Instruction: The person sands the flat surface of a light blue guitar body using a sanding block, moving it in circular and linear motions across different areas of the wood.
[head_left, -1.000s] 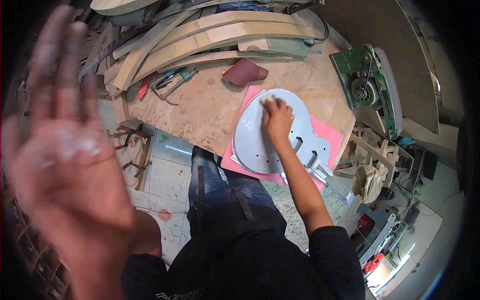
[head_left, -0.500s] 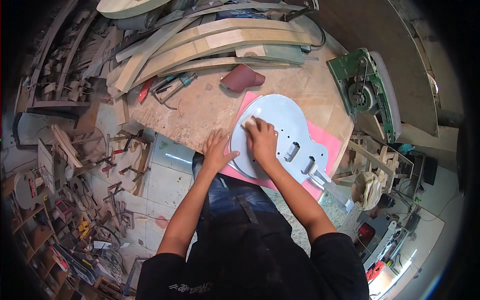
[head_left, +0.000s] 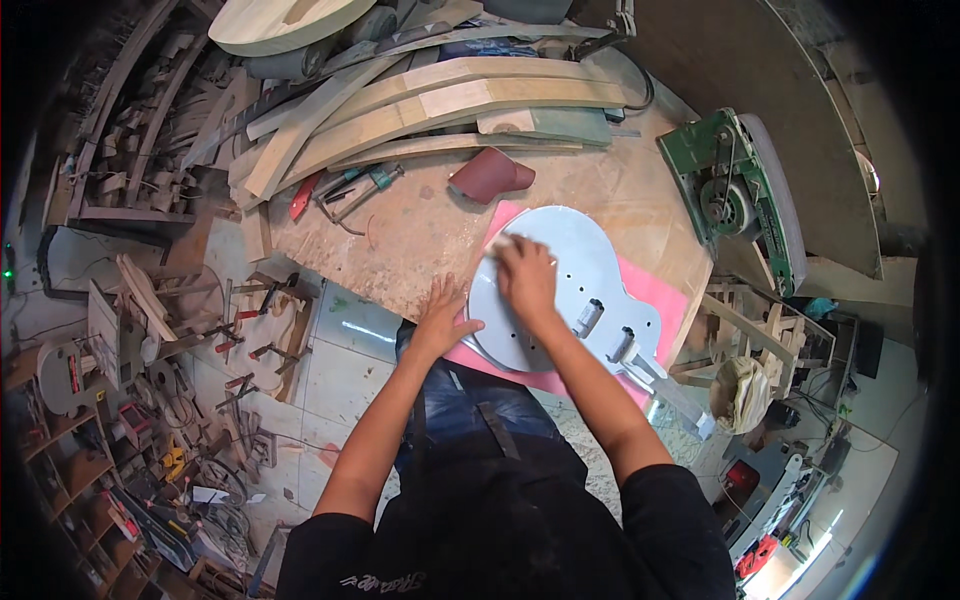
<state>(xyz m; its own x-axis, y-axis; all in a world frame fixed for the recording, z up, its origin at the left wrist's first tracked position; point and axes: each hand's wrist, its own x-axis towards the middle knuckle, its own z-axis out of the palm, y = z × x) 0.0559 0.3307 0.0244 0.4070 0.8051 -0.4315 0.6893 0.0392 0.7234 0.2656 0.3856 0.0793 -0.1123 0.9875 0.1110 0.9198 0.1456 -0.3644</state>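
A pale blue-grey electric guitar body [head_left: 575, 240], with its neck [head_left: 680, 400] pointing to the lower right, lies flat on a pink sheet [head_left: 660, 290]. My right hand [head_left: 527, 280] is on the upper left of the body, its fingers bent and pressed down, slightly smeared by motion. Under its fingertips is a small pale pad [head_left: 499, 245], mostly covered. At the left edge of the guitar, my left hand [head_left: 440, 318] has its fingers spread on the workbench [head_left: 380, 240], with the thumb reaching to the rim of the body.
A curled piece of brown-red sandpaper [head_left: 490, 175] lies beyond the guitar. Curved wooden strips [head_left: 430, 105] are piled at the back, near a clamp [head_left: 365, 195]. A green belt sander [head_left: 730, 190] stands at the right. Clamped wood [head_left: 265, 335] is on the left.
My right hand still works at the upper left of the guitar body, with its fingers shifted slightly. The whole view has moved a little; the left hand stays by the rim.
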